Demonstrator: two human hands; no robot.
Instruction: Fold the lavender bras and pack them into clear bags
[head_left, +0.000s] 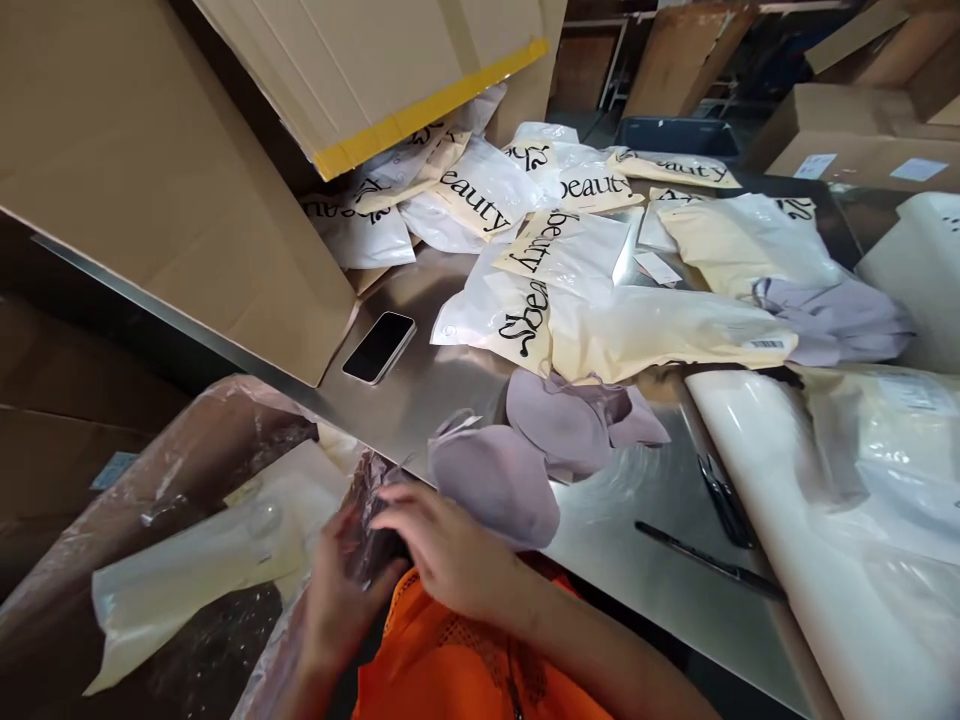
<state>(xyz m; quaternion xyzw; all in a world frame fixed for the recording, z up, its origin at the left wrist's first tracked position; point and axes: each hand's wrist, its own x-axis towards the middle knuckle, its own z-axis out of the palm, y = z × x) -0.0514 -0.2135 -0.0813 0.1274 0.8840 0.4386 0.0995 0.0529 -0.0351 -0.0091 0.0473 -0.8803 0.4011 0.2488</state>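
Observation:
My left hand is low beside the table's front edge, thumb spread away from its fingers. Crumpled clear plastic lies between my two hands, at the rim of a large plastic liner. Reaching toward it from the right, my right hand has its fingers bent and slightly apart. Whether the fingertips press on the plastic is hard to see. Just beyond my right hand lies a lavender padded bra on the metal table, its cups facing up.
Printed plastic bags are heaped across the table. A phone lies by a cardboard box. On the right are a black pen, dark scissors and a white roll. A pale bag sits in the liner.

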